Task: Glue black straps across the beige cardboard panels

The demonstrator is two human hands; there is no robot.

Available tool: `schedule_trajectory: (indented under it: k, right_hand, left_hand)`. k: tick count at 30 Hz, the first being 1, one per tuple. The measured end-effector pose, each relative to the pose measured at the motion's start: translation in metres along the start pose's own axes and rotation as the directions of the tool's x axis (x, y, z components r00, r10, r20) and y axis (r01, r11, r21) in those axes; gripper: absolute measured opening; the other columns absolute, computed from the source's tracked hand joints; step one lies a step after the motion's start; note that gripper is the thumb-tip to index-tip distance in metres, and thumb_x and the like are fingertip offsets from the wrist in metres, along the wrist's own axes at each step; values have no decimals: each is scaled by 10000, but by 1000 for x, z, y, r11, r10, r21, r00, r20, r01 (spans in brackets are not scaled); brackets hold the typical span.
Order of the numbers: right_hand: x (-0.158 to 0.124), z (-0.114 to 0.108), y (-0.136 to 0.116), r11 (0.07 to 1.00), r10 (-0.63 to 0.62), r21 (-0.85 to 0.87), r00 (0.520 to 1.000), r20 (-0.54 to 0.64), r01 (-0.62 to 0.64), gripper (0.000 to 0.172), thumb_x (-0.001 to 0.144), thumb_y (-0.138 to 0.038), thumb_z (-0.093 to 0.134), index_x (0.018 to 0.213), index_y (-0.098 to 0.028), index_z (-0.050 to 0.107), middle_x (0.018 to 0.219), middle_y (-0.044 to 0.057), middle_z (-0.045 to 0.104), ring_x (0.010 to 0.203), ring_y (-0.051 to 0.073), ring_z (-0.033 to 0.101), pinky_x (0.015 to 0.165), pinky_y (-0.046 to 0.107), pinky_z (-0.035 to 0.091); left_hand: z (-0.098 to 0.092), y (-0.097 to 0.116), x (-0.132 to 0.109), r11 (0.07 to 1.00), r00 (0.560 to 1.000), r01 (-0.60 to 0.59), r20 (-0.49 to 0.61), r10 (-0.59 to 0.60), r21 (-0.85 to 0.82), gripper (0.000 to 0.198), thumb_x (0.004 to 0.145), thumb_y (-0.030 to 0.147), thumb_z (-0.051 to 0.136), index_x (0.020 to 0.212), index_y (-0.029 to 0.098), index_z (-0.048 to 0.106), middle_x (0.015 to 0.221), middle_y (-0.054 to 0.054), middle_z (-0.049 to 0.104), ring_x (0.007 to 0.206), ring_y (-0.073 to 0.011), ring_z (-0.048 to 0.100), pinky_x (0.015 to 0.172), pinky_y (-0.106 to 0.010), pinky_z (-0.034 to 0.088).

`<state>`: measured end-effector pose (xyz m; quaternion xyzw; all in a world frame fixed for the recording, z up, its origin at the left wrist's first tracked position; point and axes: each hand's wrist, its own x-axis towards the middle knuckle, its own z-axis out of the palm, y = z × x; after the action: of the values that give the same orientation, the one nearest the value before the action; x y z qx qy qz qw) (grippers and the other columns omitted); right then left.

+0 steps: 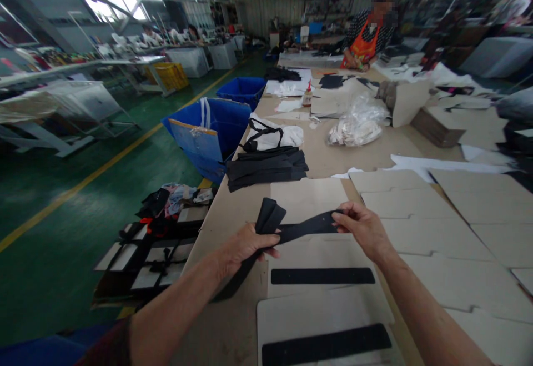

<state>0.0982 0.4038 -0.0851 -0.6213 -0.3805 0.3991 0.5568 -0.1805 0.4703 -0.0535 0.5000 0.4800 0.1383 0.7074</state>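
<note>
Black fabric strips (306, 231) stretch between my two hands above the table. My left hand (250, 244) is closed round a folded bunch of them, with the thumb on top and the loose ends hanging down to the left. Between thumb and fingers, my right hand (353, 222) pinches the far end of one strip. Beneath my hands lie overlapping beige boards; one black strip (322, 276) lies flat across a board (325, 306), and another black strip (327, 345) crosses the board nearest me. A bare board (308, 194) shows just beyond my hands.
A pile of black strips (266, 167) lies at the table's left edge. Rows of beige boards (437, 232) cover the right side. Farther off are a plastic bag (358, 121) and a glue bottle (307, 96). Blue bins (195, 144) stand left; a person (366, 38) works across the table.
</note>
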Motion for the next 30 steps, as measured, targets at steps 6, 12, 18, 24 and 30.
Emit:
schedule_trajectory:
  k: [6,12,18,24,30]
  right_hand:
    - [74,-15,10,995,16,-95,989,-144,-30,418,565,-494,801,743,-195,569,650,-10,622,629,159,633,533,246,492]
    - [112,-22,45,952,46,-283,970,-238,-115,251,654,-372,736,771,-191,607,617,-7,642,597,158,615,548,257,486]
    - [122,-26,69,869,38,-461,954,-298,-179,173,711,-303,703,838,-197,650,658,-2,673,662,180,647,651,294,520]
    - [122,-22,68,766,16,-606,949,-316,-214,175,785,-299,660,929,-200,672,722,34,689,758,222,673,749,336,511]
    - [118,-19,62,670,-19,-712,955,-296,-208,192,805,-304,654,960,-195,685,908,99,720,927,275,675,857,375,484]
  left_hand:
    - [-19,36,58,990,970,-110,-207,126,88,301,689,277,808,923,124,694,805,-81,733,696,-202,718,444,-187,380]
    - [-10,35,100,985,929,-155,-327,171,76,244,695,186,793,902,133,675,807,-62,728,721,-195,726,447,-184,383]
    - [-11,18,115,984,906,-117,-391,161,136,252,674,225,801,883,127,701,727,-71,734,674,-195,706,440,-200,383]
    - [-11,7,125,976,889,-94,-426,170,194,347,657,250,802,970,139,702,745,-63,742,656,-194,697,443,-209,385]
    - [-13,-1,131,969,890,-115,-410,199,220,344,686,257,772,996,131,692,737,-73,732,664,-196,690,446,-214,376]
